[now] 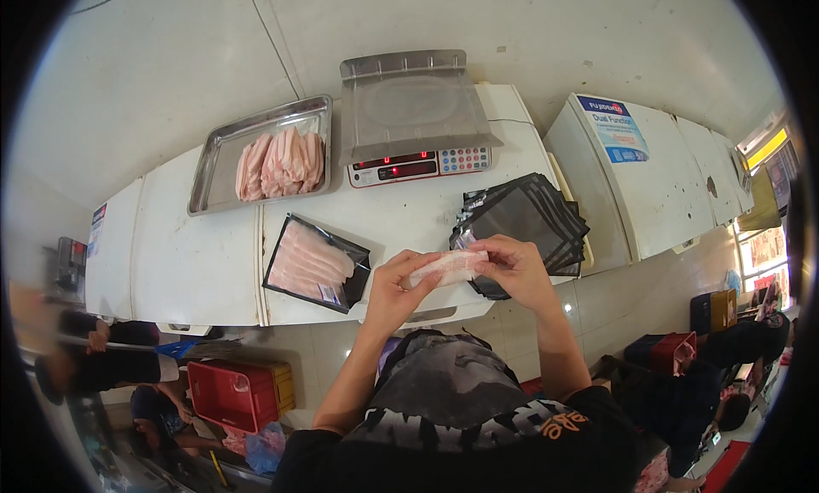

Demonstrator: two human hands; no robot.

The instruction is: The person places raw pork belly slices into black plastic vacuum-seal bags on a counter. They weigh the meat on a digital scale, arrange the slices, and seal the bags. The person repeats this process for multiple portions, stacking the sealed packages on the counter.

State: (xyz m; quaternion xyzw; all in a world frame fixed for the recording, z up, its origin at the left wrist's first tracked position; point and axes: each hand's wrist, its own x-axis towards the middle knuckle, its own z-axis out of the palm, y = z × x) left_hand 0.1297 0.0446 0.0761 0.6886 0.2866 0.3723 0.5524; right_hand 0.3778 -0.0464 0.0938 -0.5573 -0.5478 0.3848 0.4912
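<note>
While left hand point(399, 281) and right hand point(513, 272) pinch meat point(444, 269), countertop point(397, 218) separates edge point(294, 322) and scale point(420, 167).

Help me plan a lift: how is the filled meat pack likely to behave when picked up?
The filled meat pack will probably sag, since its slices look soft and its pouch thin. It may hang heavier toward the left, as the slices stop short of the right end. The shiny pouch could feel slippery.
</note>
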